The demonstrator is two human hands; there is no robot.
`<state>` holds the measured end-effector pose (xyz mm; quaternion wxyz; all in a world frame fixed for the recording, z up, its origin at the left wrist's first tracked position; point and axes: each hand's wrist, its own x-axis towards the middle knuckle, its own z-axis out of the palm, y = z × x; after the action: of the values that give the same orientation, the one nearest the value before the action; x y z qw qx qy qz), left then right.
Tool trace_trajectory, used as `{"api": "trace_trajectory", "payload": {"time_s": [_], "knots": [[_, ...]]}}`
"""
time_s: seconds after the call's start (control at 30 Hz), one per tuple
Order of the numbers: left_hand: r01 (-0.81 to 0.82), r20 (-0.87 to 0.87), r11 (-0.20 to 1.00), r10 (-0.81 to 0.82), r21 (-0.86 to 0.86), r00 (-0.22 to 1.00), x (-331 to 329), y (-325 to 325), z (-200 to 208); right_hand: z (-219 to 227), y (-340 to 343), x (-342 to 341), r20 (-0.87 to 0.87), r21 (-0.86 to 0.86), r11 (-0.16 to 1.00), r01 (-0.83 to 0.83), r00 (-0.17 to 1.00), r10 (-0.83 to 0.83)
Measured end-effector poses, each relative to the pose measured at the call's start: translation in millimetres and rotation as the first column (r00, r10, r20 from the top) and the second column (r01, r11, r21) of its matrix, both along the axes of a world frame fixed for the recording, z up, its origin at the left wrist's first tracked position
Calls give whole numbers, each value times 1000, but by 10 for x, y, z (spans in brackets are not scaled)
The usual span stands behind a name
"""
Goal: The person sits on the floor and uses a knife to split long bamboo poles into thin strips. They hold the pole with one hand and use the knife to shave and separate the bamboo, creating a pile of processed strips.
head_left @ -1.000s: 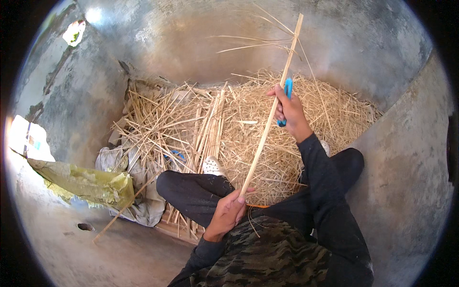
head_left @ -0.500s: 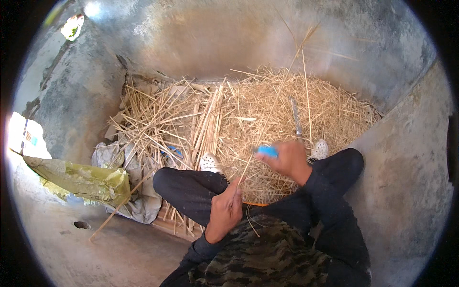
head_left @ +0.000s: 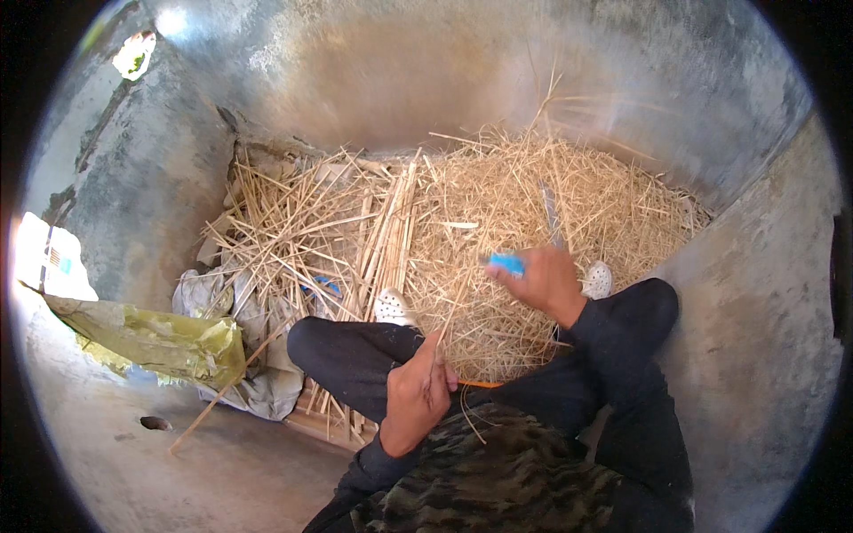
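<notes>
Left fingers (head_left: pixel 434 380) curled, thin strip (head_left: pixel 450 323) between

Mottled grey walls (head_left: pixel 355 80) enclose a small space lit from the left.
The back wall (head_left: pixel 391 107) is stained brown across its middle; a blurred pale glow (head_left: pixel 174 23) sits at the upper left. The left wall (head_left: pixel 155 182) carries a dark, slanting crack (head_left: pixel 105 129) below a small ragged hole (head_left: pixel 134 55), green showing through. Lower, at the picture's edge, a larger opening (head_left: pixel 67 266) is blown out white, crossed by a thin dark upright. The right wall (head_left: pixel 755 266) is plainer. At lower left, a grey surface (head_left: pixel 249 471), floor or wall unclear, has a dark round hole (head_left: pixel 155 424).
</notes>
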<state>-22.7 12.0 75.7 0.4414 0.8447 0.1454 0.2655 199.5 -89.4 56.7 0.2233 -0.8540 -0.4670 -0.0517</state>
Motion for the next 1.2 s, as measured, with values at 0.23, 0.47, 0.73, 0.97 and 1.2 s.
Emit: {"api": "trace_trajectory", "payload": {"time_s": [0.23, 0.47, 0.73, 0.97, 1.2], "knots": [[56, -5, 986, -55, 157, 998, -44, 82, 115, 20, -8, 132, 13, 29, 999, 13, 1000, -14], [92, -13, 942, -93, 324, 996, -155, 138, 158, -57, 104, 358, 56, 76, 991, 107, 992, -112], [272, -108, 832, -252, 484, 962, -214, 165, 415, -148, 56, 884, 72, 144, 945, 294, 949, -306], [353, -117, 845, -334, 403, 935, -371, 111, 483, -254, -248, 1808, -50, 134, 782, 608, 793, -608], [197, -88, 901, -176, 388, 980, -420, 116, 298, -350, -386, 2004, -945, 167, 919, 357, 324, 46]]}}
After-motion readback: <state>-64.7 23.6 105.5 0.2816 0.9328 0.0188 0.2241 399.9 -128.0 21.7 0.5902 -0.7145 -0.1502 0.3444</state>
